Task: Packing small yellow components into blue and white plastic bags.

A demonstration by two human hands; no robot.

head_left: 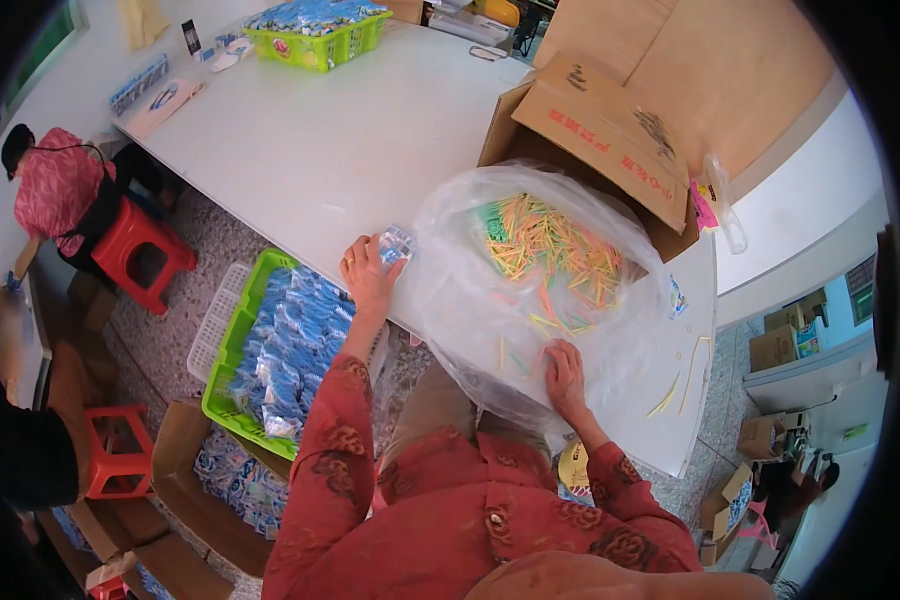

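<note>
Head view, looking down over my own red patterned sleeves: my left hand rests at the near edge of the long white table, fingers closed on a small clear plastic packet with blue print, held just above the tabletop beside the big bag. My right hand lies flat, fingers spread and apart, pressed on the near side of the large clear plastic bag; nothing pinched in it that I can see. Inside the bag, a loose heap of thin yellow, orange and green plastic sticks, most of them toward the far side. A few stray yellow sticks lie on the table to the right of the bag. Behind the bag, an open brown cardboard box, flap up. Below my left arm, off the table edge, a green plastic basket full of blue-printed packets. Far end of the table, a second green basket, also filled. A person in a pink top beside a red plastic stool, far left
</note>
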